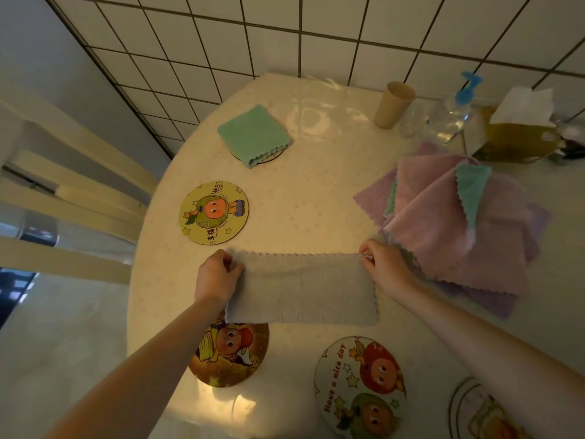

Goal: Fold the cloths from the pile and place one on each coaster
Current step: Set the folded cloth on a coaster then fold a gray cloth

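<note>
Left hand (217, 275): fingers pinch the grey cloth (302, 288)'s far left corner.
Right hand (384, 264): fingers pinch its far right corner.
Cloth: folded, flat on desk (316, 191).

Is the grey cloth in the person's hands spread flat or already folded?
Folded once. The grey cloth lies as a long rectangle, its scalloped edges doubled along the far side, where left hand and right hand pinch its corners.

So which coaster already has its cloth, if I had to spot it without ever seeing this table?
Start at the round table against the tiled wall and look to its far left part, left of the tan cup. There a folded green cloth covers a coaster, only a dark rim showing beneath. Every other coaster shows its cartoon picture.
</note>
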The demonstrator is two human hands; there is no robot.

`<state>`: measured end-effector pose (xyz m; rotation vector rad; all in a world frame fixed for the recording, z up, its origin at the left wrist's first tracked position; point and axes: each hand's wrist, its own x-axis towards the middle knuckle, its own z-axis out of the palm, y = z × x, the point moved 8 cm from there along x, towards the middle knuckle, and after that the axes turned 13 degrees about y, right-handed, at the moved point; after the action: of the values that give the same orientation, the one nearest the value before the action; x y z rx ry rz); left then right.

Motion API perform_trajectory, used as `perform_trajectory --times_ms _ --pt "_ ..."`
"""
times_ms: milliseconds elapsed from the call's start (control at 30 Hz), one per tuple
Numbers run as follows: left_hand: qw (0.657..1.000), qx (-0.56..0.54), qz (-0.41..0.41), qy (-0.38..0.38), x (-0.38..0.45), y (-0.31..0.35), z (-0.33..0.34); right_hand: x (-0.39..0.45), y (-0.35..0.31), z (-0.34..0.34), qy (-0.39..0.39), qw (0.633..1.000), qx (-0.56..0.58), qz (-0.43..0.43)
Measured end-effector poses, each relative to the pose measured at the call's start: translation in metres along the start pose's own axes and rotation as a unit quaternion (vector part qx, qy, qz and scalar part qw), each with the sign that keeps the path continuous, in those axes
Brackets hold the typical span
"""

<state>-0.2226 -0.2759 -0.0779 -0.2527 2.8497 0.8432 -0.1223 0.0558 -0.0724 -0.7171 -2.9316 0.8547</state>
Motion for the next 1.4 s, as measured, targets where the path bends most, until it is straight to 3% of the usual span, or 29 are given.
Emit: perform_trajectory --times_ms 267,467,600,767,800,867,933,1000,1100,1267,1400 --pt "0.999 0.016 -0.026 -0.025 -0.006 0.002 0.009 -0.004 -0.008 0.004 -0.022 0.997 -0.058 -0.047" --pt "0.995 -0.093 -0.027 -0.028 -0.010 0.020 -0.003 -0.014 -0.012 -0.013 -0.025 0.999 0.001 -0.023" --pt "0.994 -0.112 0.018 0.003 0.004 0.045 -0.020 -0.013 -0.007 -0.026 0.021 0.997 0.070 0.016" --pt "0.989 -0.082 0.086 0.083 0.024 0.065 -0.028 -0.011 0.006 -0.024 0.039 0.996 0.046 0.060" --pt "0.984 -0.033 0.138 0.107 0.020 0.067 -0.027 -0.014 0.003 -0.027 0.055 0.997 0.006 0.045" --pt "0.946 0.073 0.294 0.112 -0.007 0.076 -0.013 -0.028 -0.021 -0.031 0.110 0.984 -0.123 -0.070" --pt "0.882 0.103 0.460 0.025 -0.056 0.082 0.017 -0.054 -0.049 -0.017 0.118 0.953 -0.189 -0.202" --pt "0.828 0.135 0.542 -0.060 -0.099 0.071 0.047 -0.086 -0.065 0.011 0.057 0.936 -0.202 -0.284" --pt "0.819 0.198 0.532 -0.083 -0.110 0.051 0.069 -0.118 -0.059 0.045 -0.018 0.908 -0.224 -0.353" --pt "0.806 0.261 0.521 -0.103 -0.088 0.024 0.064 -0.124 -0.033 0.043 -0.034 0.903 -0.242 -0.352" --pt "0.846 0.271 0.450 -0.090 -0.061 0.000 0.039 -0.126 -0.024 0.032 -0.048 0.903 -0.240 -0.353"
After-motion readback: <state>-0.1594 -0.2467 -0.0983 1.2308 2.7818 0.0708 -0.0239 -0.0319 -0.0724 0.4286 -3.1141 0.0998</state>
